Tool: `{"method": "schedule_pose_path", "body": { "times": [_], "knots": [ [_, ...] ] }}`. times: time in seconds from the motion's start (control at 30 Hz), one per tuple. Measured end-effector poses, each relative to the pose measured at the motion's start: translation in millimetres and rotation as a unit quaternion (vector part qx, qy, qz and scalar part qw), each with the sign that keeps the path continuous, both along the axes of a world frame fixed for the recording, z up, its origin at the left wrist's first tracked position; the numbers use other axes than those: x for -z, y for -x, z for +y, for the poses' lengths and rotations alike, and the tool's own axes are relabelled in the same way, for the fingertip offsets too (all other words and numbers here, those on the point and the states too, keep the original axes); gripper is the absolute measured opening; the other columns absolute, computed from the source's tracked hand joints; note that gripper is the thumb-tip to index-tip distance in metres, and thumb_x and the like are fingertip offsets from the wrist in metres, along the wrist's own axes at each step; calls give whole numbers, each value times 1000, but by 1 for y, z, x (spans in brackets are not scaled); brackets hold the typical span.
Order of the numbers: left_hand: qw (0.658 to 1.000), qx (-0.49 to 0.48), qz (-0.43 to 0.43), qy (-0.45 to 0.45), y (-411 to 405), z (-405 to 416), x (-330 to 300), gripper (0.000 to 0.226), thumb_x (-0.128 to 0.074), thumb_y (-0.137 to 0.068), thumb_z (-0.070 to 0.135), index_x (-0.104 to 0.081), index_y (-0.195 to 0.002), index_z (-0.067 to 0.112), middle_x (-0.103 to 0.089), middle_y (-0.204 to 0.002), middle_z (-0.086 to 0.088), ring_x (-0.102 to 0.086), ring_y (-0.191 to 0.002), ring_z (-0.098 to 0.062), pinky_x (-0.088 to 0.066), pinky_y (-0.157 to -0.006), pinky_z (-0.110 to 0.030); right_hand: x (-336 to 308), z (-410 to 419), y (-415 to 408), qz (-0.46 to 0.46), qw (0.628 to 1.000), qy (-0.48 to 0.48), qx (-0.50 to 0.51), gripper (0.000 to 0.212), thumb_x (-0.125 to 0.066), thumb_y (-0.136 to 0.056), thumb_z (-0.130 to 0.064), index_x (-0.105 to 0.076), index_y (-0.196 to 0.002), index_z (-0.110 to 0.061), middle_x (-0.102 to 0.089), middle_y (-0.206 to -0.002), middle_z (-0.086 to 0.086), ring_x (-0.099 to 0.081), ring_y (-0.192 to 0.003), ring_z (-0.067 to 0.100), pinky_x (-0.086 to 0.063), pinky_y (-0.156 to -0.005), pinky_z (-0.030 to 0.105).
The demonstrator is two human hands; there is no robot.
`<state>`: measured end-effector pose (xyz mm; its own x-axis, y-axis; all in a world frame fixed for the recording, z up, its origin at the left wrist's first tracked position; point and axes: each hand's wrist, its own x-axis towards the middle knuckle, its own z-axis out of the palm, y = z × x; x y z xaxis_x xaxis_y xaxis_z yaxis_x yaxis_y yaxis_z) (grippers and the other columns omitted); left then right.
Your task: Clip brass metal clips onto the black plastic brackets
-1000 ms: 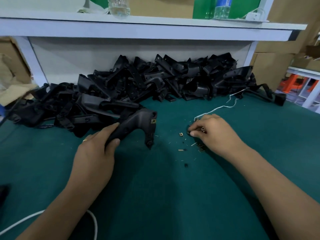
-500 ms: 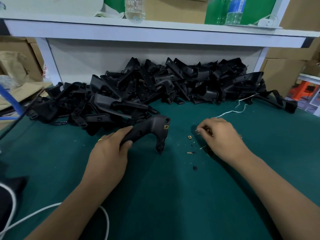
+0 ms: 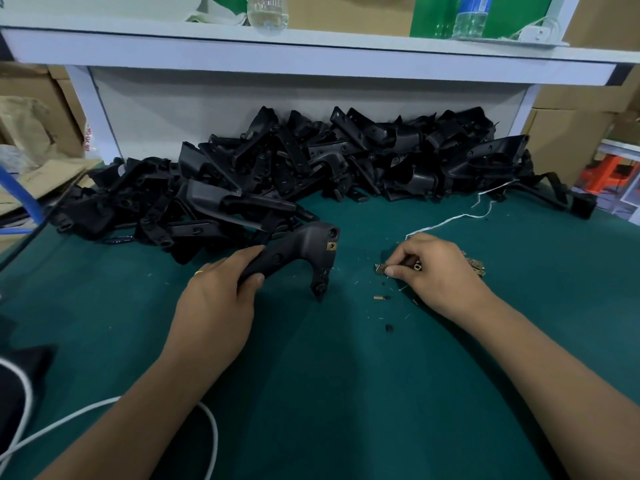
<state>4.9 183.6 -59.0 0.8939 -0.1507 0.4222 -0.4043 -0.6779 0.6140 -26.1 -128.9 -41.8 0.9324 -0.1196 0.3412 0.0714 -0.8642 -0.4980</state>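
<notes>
My left hand [image 3: 221,299] grips the handle end of a curved black plastic bracket [image 3: 304,247], whose lower tip touches the green mat. One brass clip [image 3: 331,245] sits fixed on the bracket's upper right end. My right hand [image 3: 436,271] is to the right of the bracket, fingers curled, pinching a loose brass clip [image 3: 380,268] on the mat. More brass clips [image 3: 474,265] lie in a small heap partly hidden behind that hand. One stray clip [image 3: 378,297] lies just in front of it.
A big pile of black brackets [image 3: 311,171] runs along the back of the green mat [image 3: 329,393], under a white shelf [image 3: 311,57] holding bottles. A white string [image 3: 457,216] lies at back right and a white cable [image 3: 207,434] at front left. Cardboard boxes stand at both sides.
The view has shifted down and right. My right hand now pinches a brass clip at the heap's left edge. My left hand keeps its grip on the bracket.
</notes>
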Motion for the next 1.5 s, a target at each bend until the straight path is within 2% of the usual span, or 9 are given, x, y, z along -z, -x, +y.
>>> {"method": "schedule_pose_path", "body": {
  "times": [0.23, 0.37, 0.5, 0.67, 0.87, 1.0, 1.13, 1.3, 1.5],
  "knots": [
    [1000, 2, 2, 0, 1, 0, -1, 41, -59, -102, 24, -57, -141, 35, -68, -116, 8, -58, -102, -16, -46, -80, -33, 3, 1, -2, -8, 999, 24, -37, 18, -80, -91, -27, -76, -108, -32, -63, -95, -15, -60, -89, 3, -46, -81, 17],
    [1000, 4, 4, 5, 3, 0, -2, 40, -59, -102, 23, -57, -141, 34, -68, -114, 7, -59, -104, -18, -49, -85, -37, 2, 5, -1, 0, 999, 33, -43, 7, -79, -92, -28, -74, -97, -30, -61, -93, -13, -59, -86, 4, -44, -77, 17],
    [1000, 0, 8, 0, 5, -1, -4, 40, -58, -102, 23, -57, -141, 34, -68, -115, 7, -58, -105, -18, -48, -85, -35, 0, 11, 1, -7, 998, 44, -46, 14, -76, -92, -23, -63, -91, -28, -60, -86, -14, -55, -85, 3, -40, -71, 11],
    [1000, 4, 15, 9, 7, -1, -6, 39, -59, -102, 22, -58, -139, 35, -68, -112, 7, -59, -102, -18, -51, -86, -40, -3, 13, 4, 6, 998, -3, -56, 16, -72, -95, -20, -58, -91, -26, -66, -84, -8, -59, -81, 9, -47, -71, 20],
    [1000, 8, 20, 8, 7, -1, -7, 39, -58, -103, 23, -58, -139, 35, -68, -111, 8, -59, -102, -17, -52, -86, -40, -4, 10, 5, -2, 997, -49, -57, 19, -68, -100, -20, -54, -96, -32, -75, -87, -21, -66, -88, -1, -47, -74, 19],
    [999, 9, 22, 31, 6, -1, -6, 39, -57, -103, 23, -57, -139, 37, -68, -106, 13, -59, -96, -10, -49, -79, -33, -6, 21, 5, -24, 971, -214, -109, 13, -66, -101, -13, -64, -107, -24, -79, -89, -4, -72, -84, 15, -54, -80, 31],
    [994, 34, 24, 102, 9, 1, -7, 38, -57, -104, 25, -56, -134, 48, -69, -96, 27, -62, -91, 4, -45, -70, -22, -7, 39, 6, -23, 913, -377, -152, 14, -60, -104, -13, -68, -102, -1, -80, -91, 11, -70, -71, 15, -54, -66, 21],
    [993, 53, 30, 98, 11, 0, -8, 40, -57, -103, 28, -55, -138, 49, -68, -98, 33, -62, -91, 10, -45, -71, -17, -8, 56, 13, -9, 890, -424, -168, 22, -65, -95, -26, -71, -94, -5, -79, -86, 12, -65, -65, 14, -50, -57, 21],
    [992, 83, 38, 91, 12, -1, -8, 44, -56, -104, 26, -53, -145, 43, -69, -104, 27, -59, -101, 15, -40, -74, 0, -10, 58, 17, -15, 887, -425, -179, 23, -67, -91, -27, -73, -91, -5, -75, -79, 8, -64, -66, 14, -53, -60, 23]
  ]
}}
